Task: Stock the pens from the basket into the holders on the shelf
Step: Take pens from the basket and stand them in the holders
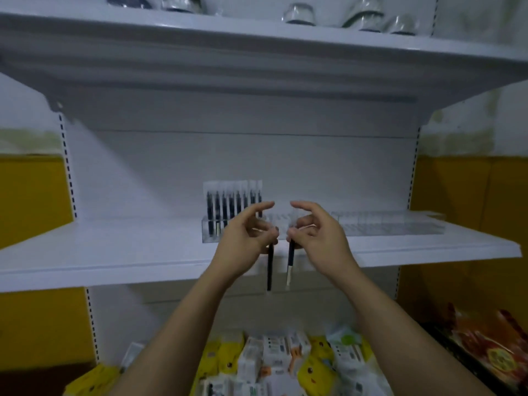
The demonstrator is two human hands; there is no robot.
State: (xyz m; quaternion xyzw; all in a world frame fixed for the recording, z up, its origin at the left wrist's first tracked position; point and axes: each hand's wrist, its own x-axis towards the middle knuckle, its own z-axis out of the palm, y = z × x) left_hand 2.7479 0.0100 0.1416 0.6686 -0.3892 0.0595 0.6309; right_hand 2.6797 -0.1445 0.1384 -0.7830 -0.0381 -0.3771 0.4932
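My left hand pinches a dark pen that hangs straight down in front of the shelf edge. My right hand pinches a second dark pen with a white end, also hanging down. Both hands are close together, just in front of a clear holder on the white middle shelf. Several dark pens with clear caps stand upright in the holder's left part. A second clear holder runs to the right and looks empty. The basket is out of view.
An upper white shelf with clear wrapped items overhangs the work area. Below the hands lie several yellow and white packets. Red snack bags sit at the lower right. Yellow wall panels flank the shelf unit.
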